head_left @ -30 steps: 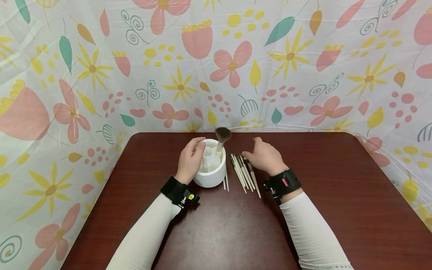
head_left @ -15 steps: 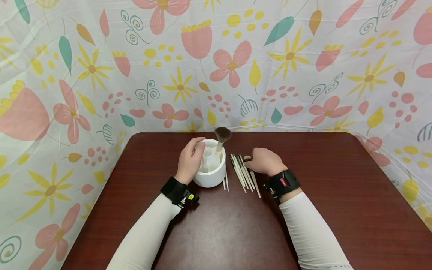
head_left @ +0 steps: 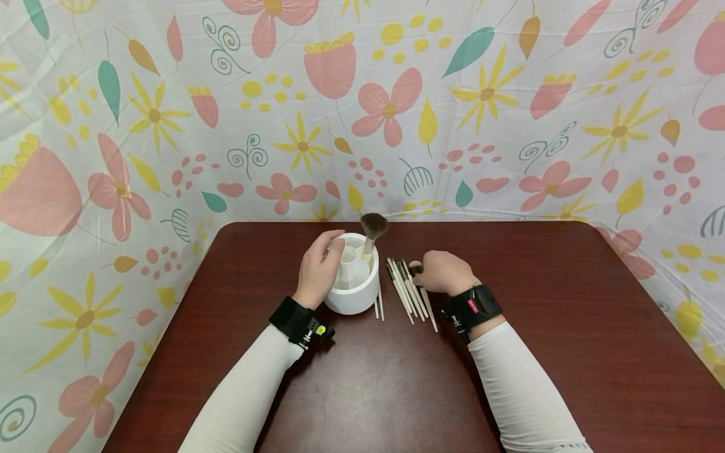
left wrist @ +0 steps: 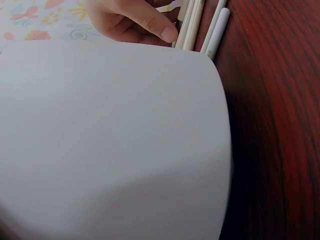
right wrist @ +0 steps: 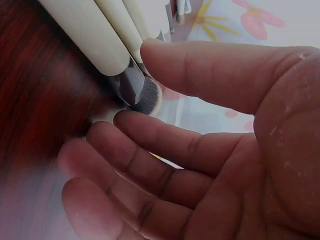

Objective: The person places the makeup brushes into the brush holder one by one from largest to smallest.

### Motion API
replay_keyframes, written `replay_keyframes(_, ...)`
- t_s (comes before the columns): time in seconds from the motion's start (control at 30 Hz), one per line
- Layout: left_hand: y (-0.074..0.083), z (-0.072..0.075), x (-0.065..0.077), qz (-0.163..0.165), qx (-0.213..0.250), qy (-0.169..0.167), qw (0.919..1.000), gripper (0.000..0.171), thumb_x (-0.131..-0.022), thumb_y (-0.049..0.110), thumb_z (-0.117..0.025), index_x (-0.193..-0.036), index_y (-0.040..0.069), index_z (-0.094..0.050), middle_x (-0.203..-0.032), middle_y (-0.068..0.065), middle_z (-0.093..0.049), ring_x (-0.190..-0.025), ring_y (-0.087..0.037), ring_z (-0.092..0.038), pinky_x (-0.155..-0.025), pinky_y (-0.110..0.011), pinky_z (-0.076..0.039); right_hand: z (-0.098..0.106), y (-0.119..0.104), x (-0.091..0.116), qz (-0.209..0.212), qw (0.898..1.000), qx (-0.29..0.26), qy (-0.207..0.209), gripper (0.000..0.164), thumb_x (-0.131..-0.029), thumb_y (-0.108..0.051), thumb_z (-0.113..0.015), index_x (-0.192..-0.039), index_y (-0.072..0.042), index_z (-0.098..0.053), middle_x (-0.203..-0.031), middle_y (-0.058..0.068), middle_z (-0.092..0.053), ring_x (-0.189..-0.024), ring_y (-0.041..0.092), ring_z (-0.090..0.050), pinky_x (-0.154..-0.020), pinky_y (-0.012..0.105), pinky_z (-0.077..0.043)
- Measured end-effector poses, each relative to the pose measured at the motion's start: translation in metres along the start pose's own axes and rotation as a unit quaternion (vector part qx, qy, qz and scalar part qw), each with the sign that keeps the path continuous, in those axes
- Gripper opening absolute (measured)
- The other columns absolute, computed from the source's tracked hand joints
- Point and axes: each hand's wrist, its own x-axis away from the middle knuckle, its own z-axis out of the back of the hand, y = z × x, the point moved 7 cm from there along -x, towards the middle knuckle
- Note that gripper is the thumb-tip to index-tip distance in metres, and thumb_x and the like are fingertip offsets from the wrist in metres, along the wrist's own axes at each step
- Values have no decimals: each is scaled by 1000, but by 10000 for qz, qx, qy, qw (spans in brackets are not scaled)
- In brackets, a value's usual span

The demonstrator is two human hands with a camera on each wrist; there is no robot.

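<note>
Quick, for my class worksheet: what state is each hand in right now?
Left hand: holding the white brush holder at its rim.
Right hand: open, thumb and fingers apart near the head of a brush.

Bright, even light fills the head view, with a pale glare on the table's near middle and dark shadows beside the forearms. In the left wrist view a soft shadow dims the white holder; in the right, haze softens the hand's fingertips and the far cloth washes out.
</note>
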Motion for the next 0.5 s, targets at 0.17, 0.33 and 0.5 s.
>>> replay_keyframes(0.17,-1,0,0,-10,3,-24,10000,31,-105,38,-46,-130,26,-60,-128,5,-59,-107,-11,-55,-88,-41,-44,0,1,-1,-51,10000,59,42,32,-89,-32,-61,-61,-18,-54,-66,1,-54,-62,22,-54,-52,39,-43)
replay_keyframes(0.33,-1,-1,0,-23,5,-37,10000,32,-105,37,-45,-130,22,-60,-129,2,-59,-107,-10,-54,-89,-41,-44,0,4,-3,-148,9995,180,205,23,-84,-26,-59,-64,-18,-54,-73,3,-57,-66,22,-54,-50,40,-43)
replay_keyframes(0.5,-1,-1,-1,-55,22,-62,10000,37,-105,37,-45,-132,15,-59,-130,1,-59,-109,-12,-55,-90,-42,-44,1,6,-3,-190,9990,221,324,20,-81,-24,-59,-63,-19,-51,-73,3,-55,-66,22,-52,-49,40,-41)
